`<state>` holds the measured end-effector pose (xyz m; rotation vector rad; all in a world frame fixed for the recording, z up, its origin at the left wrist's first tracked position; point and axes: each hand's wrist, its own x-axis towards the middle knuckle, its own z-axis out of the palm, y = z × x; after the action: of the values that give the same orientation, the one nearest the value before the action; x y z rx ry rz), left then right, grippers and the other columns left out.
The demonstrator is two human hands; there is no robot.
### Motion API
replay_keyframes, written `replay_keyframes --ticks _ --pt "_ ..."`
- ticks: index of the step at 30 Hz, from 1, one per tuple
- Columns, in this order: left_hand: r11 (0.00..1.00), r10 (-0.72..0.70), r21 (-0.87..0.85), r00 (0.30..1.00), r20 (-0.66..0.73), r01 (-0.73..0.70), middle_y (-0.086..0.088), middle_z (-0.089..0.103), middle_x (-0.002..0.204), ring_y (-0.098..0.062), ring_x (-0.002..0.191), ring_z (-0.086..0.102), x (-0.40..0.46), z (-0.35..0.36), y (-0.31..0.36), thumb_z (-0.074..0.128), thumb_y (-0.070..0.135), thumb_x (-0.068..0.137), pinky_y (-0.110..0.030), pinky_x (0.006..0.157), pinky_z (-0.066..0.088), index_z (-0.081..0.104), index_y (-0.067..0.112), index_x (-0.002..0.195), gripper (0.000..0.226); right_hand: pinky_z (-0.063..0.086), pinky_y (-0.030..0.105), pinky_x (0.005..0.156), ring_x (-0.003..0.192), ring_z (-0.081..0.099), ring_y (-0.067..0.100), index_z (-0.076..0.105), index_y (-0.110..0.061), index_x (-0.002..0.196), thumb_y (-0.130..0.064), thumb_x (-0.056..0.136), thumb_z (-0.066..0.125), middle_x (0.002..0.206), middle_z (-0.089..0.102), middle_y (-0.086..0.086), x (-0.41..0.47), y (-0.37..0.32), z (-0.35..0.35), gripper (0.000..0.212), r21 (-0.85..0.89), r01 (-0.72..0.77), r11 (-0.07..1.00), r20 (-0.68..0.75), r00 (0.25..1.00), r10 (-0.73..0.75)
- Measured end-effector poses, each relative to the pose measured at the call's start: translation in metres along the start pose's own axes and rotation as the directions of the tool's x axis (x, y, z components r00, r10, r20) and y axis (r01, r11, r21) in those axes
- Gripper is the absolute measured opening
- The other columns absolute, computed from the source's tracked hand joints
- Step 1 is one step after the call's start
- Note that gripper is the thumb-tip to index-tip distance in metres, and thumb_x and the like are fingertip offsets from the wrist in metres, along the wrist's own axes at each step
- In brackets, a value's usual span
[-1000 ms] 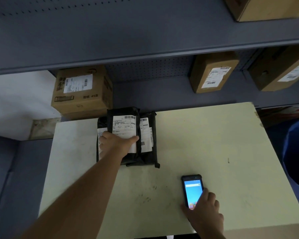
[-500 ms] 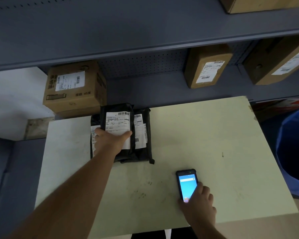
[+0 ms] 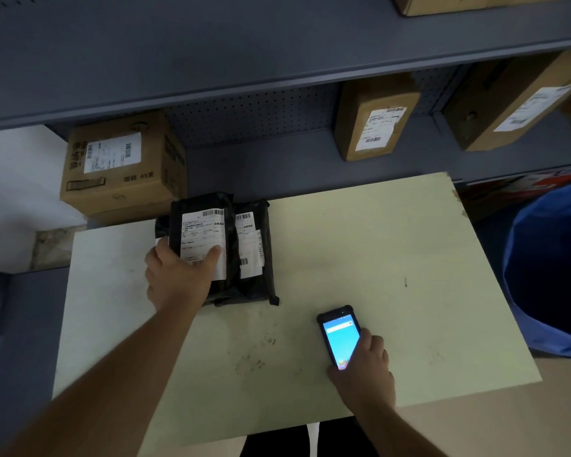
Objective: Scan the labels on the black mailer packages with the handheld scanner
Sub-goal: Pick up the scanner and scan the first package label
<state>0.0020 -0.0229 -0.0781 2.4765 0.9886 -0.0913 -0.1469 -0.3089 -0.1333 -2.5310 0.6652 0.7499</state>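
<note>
A pile of black mailer packages [image 3: 251,285] lies at the far left of the pale table [image 3: 360,258]. The top mailer [image 3: 201,239] carries a white label with barcodes; a second label shows beside it on the right. My left hand [image 3: 175,278] grips the near left end of the top mailer, thumb on its label. The handheld scanner [image 3: 338,334], a black phone-like device with a lit blue screen, lies on the table near the front. My right hand [image 3: 363,371] rests on its near end, fingers curled over its right edge.
A grey shelf unit [image 3: 244,77] stands behind the table. Cardboard boxes with labels sit on it: one at the left [image 3: 122,169], two at the right [image 3: 376,120]. A blue bin [image 3: 548,265] stands to the right of the table.
The view has shifted slightly. My left hand's hold on the top mailer has tightened, with the thumb further onto the label. My right hand stays on the scanner.
</note>
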Motion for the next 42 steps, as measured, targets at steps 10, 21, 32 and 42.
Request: replay_keyframes --ticks 10,21,32,42 --pt "0.998 -0.056 -0.034 0.996 0.069 0.058 -0.014 0.034 0.160 -0.042 0.144 0.039 0.007 0.000 0.007 0.071 0.069 0.081 -0.064 0.111 0.039 0.029 0.014 0.158 0.103 0.059 0.038 0.095 0.119 0.061 0.029 0.037 -0.018 0.148 -0.033 0.078 0.087 0.134 0.054 0.005 0.013 -0.029 -0.036 0.088 0.193 0.073 0.978 -0.041 0.997 -0.067" --pt "0.987 -0.144 -0.047 0.979 0.145 0.152 -0.020 0.038 0.156 -0.043 0.143 0.041 0.023 0.000 0.023 0.075 0.066 0.079 -0.060 0.113 0.040 0.031 0.006 0.158 0.108 0.063 0.040 0.094 0.119 0.059 0.022 0.036 -0.023 0.150 -0.034 0.076 0.090 0.132 0.053 -0.002 0.030 -0.081 -0.089 0.093 0.327 0.218 0.919 -0.168 0.971 -0.171" --pt "0.932 -0.234 -0.207 0.931 0.281 0.297 -0.017 0.058 0.144 -0.042 0.131 0.057 0.038 -0.004 0.039 0.096 0.046 0.064 -0.054 0.105 0.050 0.029 0.009 0.147 0.113 0.068 0.044 0.082 0.103 0.063 0.019 0.041 -0.030 0.141 -0.036 0.070 0.089 0.119 0.049 -0.011 0.032 -0.113 -0.115 0.086 0.456 0.238 0.858 -0.127 0.971 -0.202" --pt "0.929 -0.207 -0.234 0.927 0.312 0.286 -0.018 0.057 0.144 -0.042 0.132 0.056 0.034 -0.015 0.044 0.097 0.038 0.068 -0.056 0.105 0.049 0.028 0.014 0.150 0.110 0.064 0.031 0.071 0.100 0.063 0.017 0.041 -0.030 0.144 -0.041 0.072 0.093 0.117 0.053 -0.009 0.030 -0.126 -0.128 0.089 0.394 0.247 0.885 -0.001 0.963 -0.268"
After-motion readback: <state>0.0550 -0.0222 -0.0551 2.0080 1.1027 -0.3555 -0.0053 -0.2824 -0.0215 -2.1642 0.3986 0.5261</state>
